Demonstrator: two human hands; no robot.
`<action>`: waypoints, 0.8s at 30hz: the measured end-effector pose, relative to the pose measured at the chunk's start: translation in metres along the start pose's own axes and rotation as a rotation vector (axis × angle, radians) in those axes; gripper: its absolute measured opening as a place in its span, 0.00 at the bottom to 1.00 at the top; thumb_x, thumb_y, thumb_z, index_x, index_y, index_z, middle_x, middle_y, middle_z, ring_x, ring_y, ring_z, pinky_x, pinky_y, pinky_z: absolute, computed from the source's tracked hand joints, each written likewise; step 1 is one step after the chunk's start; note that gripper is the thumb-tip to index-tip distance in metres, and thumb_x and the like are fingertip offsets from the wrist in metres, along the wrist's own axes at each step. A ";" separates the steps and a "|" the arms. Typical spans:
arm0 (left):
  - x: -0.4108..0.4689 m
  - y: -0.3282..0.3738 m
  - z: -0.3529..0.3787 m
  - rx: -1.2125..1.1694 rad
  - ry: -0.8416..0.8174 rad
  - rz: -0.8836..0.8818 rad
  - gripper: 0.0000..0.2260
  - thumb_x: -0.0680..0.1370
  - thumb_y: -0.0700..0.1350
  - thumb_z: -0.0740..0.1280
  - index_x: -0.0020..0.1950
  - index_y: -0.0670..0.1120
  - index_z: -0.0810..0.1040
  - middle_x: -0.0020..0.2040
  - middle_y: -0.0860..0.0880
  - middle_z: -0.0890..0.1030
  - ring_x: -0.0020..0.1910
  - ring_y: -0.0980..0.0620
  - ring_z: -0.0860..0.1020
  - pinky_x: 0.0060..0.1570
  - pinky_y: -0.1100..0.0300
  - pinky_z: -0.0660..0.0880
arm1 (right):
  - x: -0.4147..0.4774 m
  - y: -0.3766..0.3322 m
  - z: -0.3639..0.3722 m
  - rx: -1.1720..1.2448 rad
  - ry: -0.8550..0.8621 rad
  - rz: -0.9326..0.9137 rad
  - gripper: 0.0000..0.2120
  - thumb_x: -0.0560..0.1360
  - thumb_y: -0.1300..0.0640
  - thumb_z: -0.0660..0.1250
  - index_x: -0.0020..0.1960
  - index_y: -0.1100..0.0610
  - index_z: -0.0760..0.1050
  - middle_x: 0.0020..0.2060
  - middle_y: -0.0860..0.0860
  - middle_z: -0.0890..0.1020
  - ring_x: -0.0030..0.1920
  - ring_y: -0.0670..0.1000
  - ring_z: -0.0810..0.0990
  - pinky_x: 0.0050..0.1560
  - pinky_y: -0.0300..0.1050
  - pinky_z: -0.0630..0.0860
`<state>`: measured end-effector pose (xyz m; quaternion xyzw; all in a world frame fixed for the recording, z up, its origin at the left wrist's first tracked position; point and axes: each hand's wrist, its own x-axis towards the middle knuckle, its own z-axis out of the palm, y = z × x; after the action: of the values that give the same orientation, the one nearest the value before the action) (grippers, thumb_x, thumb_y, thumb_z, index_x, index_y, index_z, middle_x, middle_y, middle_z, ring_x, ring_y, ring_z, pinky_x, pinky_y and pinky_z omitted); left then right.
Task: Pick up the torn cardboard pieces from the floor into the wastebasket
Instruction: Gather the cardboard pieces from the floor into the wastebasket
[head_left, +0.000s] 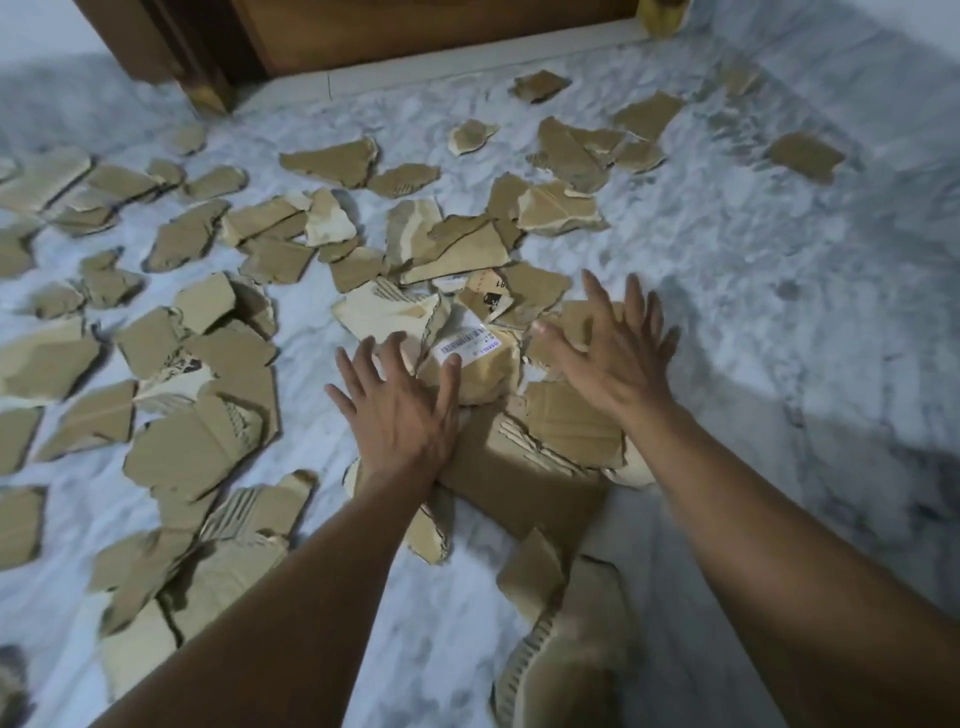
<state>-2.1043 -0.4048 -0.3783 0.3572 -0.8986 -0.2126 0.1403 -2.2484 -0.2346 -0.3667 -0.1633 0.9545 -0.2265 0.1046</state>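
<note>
Scraps, the torn cardboard pieces (197, 447), are seen scattered flat over the white-grey marbled floor (753, 270). They are thickest along the left side, where overlapping brown sheets with ragged edges and exposed corrugation are spread from the near edge up toward a wooden door frame (202, 78). Toward the middle a loose heap is formed, with several pieces lying one over another.

The left grip (400, 415) is laid palm down on the near left of this heap, fingers straight and splayed, nothing enclosed. Its thumb is set against a rounded piece bearing a white barcode label (467, 349), and its heel is rested on a large flat sheet (514, 488) lying at the heap's near side. Nearer the viewer than that sheet, a curled corrugated strip (561, 649) is seen on the floor.

Just right of the labelled piece, the right grip (618, 358) is held palm down over the heap's far right, fingers likewise straight and fanned wide, nothing grasped. Whether its palm is pressed on the cardboard beneath cannot be told, as the hand is slightly blurred.

Farther right, a few pieces are found well apart, mostly toward the far edge by the door (415, 36). A yellow object (662, 21) is cut off at the top edge.
</note>
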 end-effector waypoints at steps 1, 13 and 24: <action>0.007 -0.006 -0.002 0.048 -0.056 -0.019 0.35 0.80 0.70 0.50 0.80 0.51 0.57 0.82 0.41 0.53 0.81 0.36 0.45 0.76 0.34 0.43 | 0.000 0.002 0.000 0.021 -0.039 0.087 0.44 0.72 0.21 0.43 0.81 0.41 0.40 0.81 0.54 0.39 0.80 0.62 0.36 0.74 0.70 0.34; 0.005 -0.015 -0.025 -0.241 -0.102 0.025 0.37 0.77 0.73 0.50 0.78 0.53 0.64 0.77 0.47 0.68 0.77 0.42 0.63 0.76 0.37 0.53 | 0.000 -0.045 0.049 -0.135 0.109 -0.074 0.37 0.80 0.31 0.44 0.81 0.52 0.53 0.78 0.55 0.63 0.77 0.59 0.59 0.76 0.62 0.51; -0.018 -0.037 -0.013 0.035 -0.161 0.086 0.48 0.75 0.76 0.52 0.83 0.44 0.47 0.83 0.43 0.53 0.82 0.45 0.48 0.80 0.46 0.49 | 0.017 -0.091 0.048 -0.097 -0.087 -0.126 0.47 0.72 0.22 0.53 0.78 0.55 0.61 0.74 0.59 0.67 0.71 0.63 0.68 0.68 0.58 0.70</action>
<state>-2.0649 -0.4205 -0.3863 0.3024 -0.9250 -0.2188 0.0705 -2.2264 -0.3367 -0.3686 -0.2376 0.9468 -0.1786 0.1235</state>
